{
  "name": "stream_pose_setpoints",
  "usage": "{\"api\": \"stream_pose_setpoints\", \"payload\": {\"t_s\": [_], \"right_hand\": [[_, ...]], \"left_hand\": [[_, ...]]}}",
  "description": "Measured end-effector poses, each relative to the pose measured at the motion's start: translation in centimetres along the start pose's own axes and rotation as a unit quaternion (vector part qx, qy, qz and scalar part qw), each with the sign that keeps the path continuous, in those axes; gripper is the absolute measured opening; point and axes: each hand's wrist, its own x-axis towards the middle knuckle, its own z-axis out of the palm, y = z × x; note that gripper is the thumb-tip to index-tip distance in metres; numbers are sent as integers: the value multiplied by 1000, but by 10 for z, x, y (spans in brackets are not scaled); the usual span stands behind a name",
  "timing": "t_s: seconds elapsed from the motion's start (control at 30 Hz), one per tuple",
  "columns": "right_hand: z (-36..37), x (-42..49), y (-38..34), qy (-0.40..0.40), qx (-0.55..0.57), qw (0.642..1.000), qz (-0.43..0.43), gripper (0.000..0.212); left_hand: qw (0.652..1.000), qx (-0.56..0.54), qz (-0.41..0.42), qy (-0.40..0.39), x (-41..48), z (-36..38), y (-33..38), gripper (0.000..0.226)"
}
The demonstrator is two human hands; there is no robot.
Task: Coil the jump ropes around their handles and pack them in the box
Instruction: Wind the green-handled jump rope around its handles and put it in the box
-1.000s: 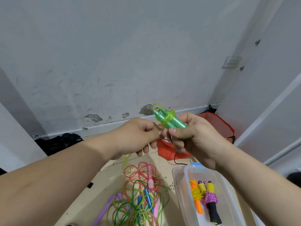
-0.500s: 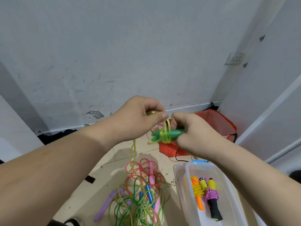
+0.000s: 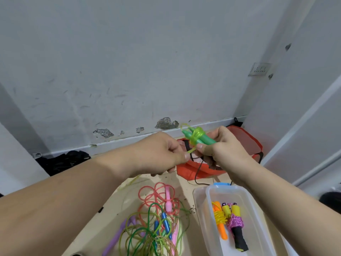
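Observation:
My right hand [image 3: 224, 146] grips two green jump-rope handles [image 3: 202, 138], held together and pointing up-left, with yellow-green rope [image 3: 197, 135] wound round them. My left hand [image 3: 164, 154] pinches the loose rope strand just left of the handles; the strand trails down behind my left wrist to the floor. Below lies a tangle of loose ropes [image 3: 156, 224] with pink, blue and purple handles. The clear plastic box [image 3: 208, 217] at lower right holds an orange-handled rope bundle [image 3: 219, 222] and a yellow-and-black-handled bundle [image 3: 235, 224].
A red bag [image 3: 247, 139] with a black cord lies on the floor behind my hands. Dark cloth [image 3: 62, 161] sits by the wall at left. The grey wall and skirting run close behind. A wall socket [image 3: 259, 68] is at upper right.
The handles have tilted from level to pointing up-left, with more rope wound on. My left hand dropped from above the handles to below-left, still pinching the strand.

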Motion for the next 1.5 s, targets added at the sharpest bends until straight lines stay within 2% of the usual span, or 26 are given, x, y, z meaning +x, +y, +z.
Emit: {"api": "stream_pose_setpoints", "payload": {"t_s": [0.13, 0.3, 0.37, 0.47, 0.57, 0.63, 0.73, 0.9, 1.0, 1.1, 1.17, 1.27, 1.4, 1.5], "right_hand": [[-8, 5, 11, 13, -128, 991, -41, 34], [12, -7, -4, -128, -215, 959, -132, 38], [16, -13, -12, -154, -186, 961, -138, 36], [16, -25, -23, -174, -69, 976, -109, 30], [14, -29, -28, -171, 81, 979, -76, 22], [13, -24, -22, -152, 104, 981, -60, 21], [7, -11, -6, -105, 12, 994, -32, 28], [0, 1, 8, -46, -80, 996, 7, 24], [3, 0, 5, -58, -206, 976, -26, 26], [11, -9, -8, -116, -290, 945, -95, 26], [14, -14, -16, -166, -251, 946, -118, 27], [10, -22, -25, -219, -158, 956, -114, 26], [10, -31, -29, -261, -20, 961, -86, 22], [14, -31, -27, -264, 85, 958, -70, 14]], "left_hand": [[994, 58, 79, 48, -5, -10, 7, 19], [974, 39, 161, 152, 1, -22, 0, 10], [972, -8, 140, 186, 4, -29, -8, 4], [966, -156, 44, 200, 7, -35, -23, 14], [979, -166, -19, 119, 5, -29, -27, 13], [993, -108, -15, 56, 2, -20, -22, 21], [1000, -17, 13, 22, -2, -10, -8, 25], [999, 19, 34, 2, -7, -14, 6, 15], [992, 86, 79, 50, -7, -21, 5, 15], [975, 117, 149, 119, -3, -24, 2, 16], [969, 84, 177, 150, -2, -26, 0, 15], [974, -51, 144, 166, -1, -34, -5, 16], [973, -203, 39, 101, 1, -40, -13, 35], [958, -280, -12, 58, 5, -36, -17, 31]]}}
